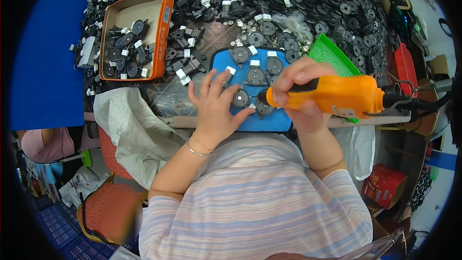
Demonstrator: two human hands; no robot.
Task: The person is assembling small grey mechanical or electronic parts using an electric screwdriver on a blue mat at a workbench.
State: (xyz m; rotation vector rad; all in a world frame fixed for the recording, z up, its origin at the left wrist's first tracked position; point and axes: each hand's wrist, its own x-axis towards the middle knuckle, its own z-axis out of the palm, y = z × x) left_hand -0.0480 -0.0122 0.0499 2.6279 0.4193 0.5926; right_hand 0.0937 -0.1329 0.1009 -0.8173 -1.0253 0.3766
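Observation:
My right hand (pixel 308 118) grips an orange electric screwdriver (pixel 349 94) whose bit points left, its tip close to a round black plastic part (pixel 240 98) on a blue mat (pixel 270 124). My left hand (pixel 215 108) is spread, palm down, at the mat's left side. Its index finger and thumb lie around the edge of that part, which has a shiny metal centre. Several similar black discs with white tabs (pixel 255 75) sit on the mat just beyond. Another black disc (pixel 264 108) is partly under the screwdriver's nose.
An orange tin (pixel 168 33) with black parts stands at the left. A large heap of black parts (pixel 327 0) covers the table's far side. Small metal pieces (pixel 245 26) lie beyond the mat. A green basket (pixel 334 53) is at the right, near the screwdriver's cable (pixel 423 106).

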